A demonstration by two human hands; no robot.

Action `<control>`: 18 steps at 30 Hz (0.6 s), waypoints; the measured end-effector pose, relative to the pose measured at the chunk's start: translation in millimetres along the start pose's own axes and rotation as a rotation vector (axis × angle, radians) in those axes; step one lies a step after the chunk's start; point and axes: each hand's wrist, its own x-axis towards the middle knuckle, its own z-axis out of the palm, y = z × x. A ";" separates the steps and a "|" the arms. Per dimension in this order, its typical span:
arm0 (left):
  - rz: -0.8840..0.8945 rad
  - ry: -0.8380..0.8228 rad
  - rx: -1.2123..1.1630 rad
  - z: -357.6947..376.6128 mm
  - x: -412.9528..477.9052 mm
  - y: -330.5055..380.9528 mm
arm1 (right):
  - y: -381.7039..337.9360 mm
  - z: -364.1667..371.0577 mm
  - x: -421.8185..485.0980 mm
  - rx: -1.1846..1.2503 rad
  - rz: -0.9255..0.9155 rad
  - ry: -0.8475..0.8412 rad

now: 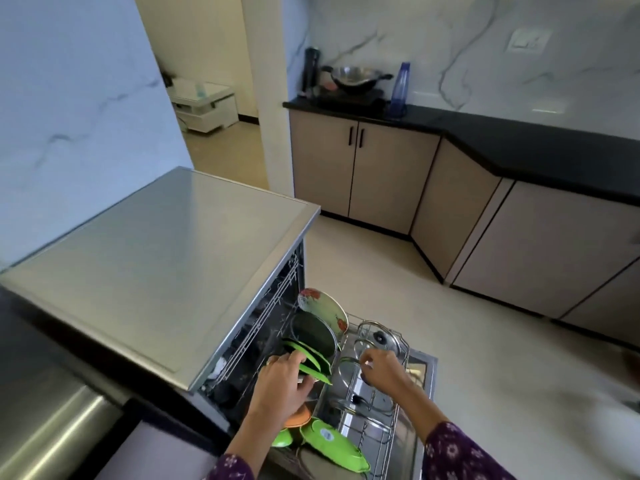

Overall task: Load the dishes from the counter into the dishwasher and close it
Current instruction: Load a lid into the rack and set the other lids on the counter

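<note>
Left hand (284, 379) curls round a flat glossy green plate (311, 362) standing on edge at the left side of the pulled-out wire rack (385, 441), while right hand (381, 370) pinches the thin rim of a round steel lid (347, 368) mid-rack.

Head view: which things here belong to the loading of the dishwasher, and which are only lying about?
For the job: dishwasher, its pulled-out rack, green plate gripped by the left hand, floral plate, dark plate, orange plate, glass lids near the right hand.
Lying about: wok, blue bottle, black flask, wall switch, white table beyond the doorway.
</note>
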 end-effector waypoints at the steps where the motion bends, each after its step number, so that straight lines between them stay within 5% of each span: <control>1: -0.022 0.010 -0.001 0.6 -5.7 7.2 | 5.2 -3.6 -3.9 -0.017 -0.020 -0.012; 18: -0.357 0.217 -0.188 81.7 -99.9 198.8 | 130.8 -77.7 -76.4 -0.151 -0.193 -0.260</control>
